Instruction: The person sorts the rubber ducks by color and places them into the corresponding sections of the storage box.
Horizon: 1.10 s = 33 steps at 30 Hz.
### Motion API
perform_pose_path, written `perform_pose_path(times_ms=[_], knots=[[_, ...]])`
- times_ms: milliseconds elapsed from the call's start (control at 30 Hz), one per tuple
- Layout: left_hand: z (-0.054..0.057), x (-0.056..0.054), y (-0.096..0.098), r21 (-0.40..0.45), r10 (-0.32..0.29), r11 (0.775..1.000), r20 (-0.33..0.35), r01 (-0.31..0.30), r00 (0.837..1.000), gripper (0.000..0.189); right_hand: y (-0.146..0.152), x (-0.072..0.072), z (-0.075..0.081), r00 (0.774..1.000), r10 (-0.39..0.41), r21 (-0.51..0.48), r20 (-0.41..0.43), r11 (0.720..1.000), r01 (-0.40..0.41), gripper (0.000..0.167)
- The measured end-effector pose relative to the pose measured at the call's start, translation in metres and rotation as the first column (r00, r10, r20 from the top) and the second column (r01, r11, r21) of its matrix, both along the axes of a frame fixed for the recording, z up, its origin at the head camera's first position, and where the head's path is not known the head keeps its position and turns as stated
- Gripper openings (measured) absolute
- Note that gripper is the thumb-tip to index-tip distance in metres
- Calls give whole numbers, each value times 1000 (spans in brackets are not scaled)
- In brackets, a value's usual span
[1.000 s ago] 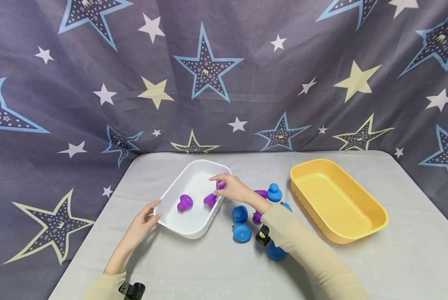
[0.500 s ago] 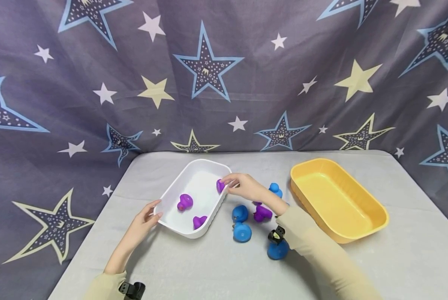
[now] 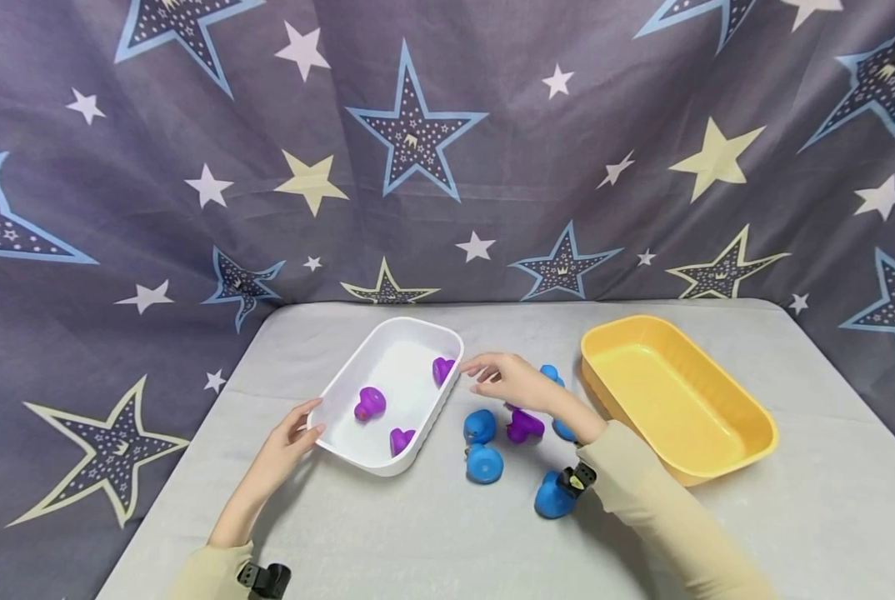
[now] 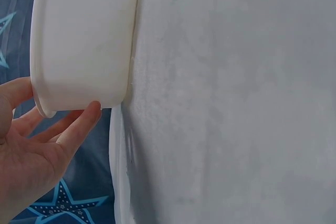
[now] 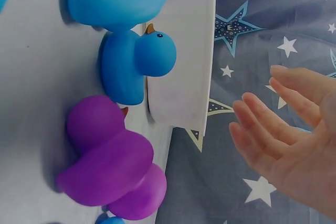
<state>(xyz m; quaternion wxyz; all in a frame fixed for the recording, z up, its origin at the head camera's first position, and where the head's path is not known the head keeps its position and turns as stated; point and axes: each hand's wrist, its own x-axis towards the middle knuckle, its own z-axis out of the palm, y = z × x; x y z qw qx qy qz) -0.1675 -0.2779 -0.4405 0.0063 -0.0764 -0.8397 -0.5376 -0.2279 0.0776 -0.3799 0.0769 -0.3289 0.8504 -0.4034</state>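
My left hand [image 3: 288,442] holds the near left end of a white plastic bin [image 3: 402,354]; in the left wrist view its thumb and fingers lie around the rim and end wall. Inside the bin are three purple rubber ducks [image 3: 370,403], one by the far right wall. My right hand [image 3: 518,382] is just outside the bin's right rim, fingers loosely bent and holding nothing. Below it on the table lie a purple rubber duck [image 3: 525,426] and several blue rubber ducks [image 3: 480,426]. In the right wrist view two purple ducks [image 5: 107,166] sit against each other beside a blue duck [image 5: 123,66].
A yellow plastic bin [image 3: 665,392] stands at the right of the table [image 3: 387,542]. One blue duck [image 3: 552,498] is near my right wrist camera [image 3: 577,478]. Behind the table hangs a grey curtain [image 3: 447,242] with stars.
My right hand has let go of a purple duck inside the white bin and drawn back to the right, over the rim. The ducks in the bin have settled. My left hand has stayed put.
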Motion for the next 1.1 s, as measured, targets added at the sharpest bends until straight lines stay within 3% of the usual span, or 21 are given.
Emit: perform_pose_path(times_ms=[700, 933, 1100], knots=[[-2, 0, -2, -10, 5, 1000, -10, -5, 1000, 45, 25, 19, -2, 999, 16, 62, -46, 998, -13, 30], [-2, 0, -2, -5, -2, 1000, -15, 2, 1000, 46, 35, 23, -4, 999, 32, 65, -17, 997, -30, 31], [-2, 0, -3, -2, -4, 1000, -15, 4, 1000, 46, 40, 27, -4, 999, 33, 118, -40, 993, -28, 32]])
